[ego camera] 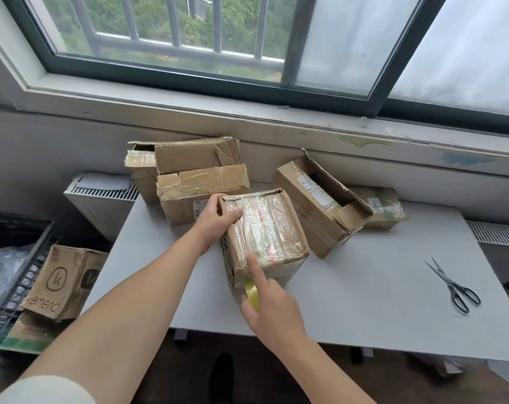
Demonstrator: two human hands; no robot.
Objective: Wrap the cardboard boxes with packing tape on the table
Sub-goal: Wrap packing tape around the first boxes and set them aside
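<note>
A cardboard box (269,225) stands near the middle of the grey table (364,287), its top covered in shiny clear tape. My left hand (215,221) grips the box's far left top corner, thumb on the taped top. My right hand (272,307) holds a yellowish roll of packing tape (252,294) against the box's near side, and its straight index finger presses on the box's near top edge.
Two closed boxes (195,182) sit stacked at the back left. An open box (314,205) and a smaller one (384,207) lie at the back right. Black scissors (454,284) lie on the table's right. More boxes (64,281) and a rack stand on the floor at left.
</note>
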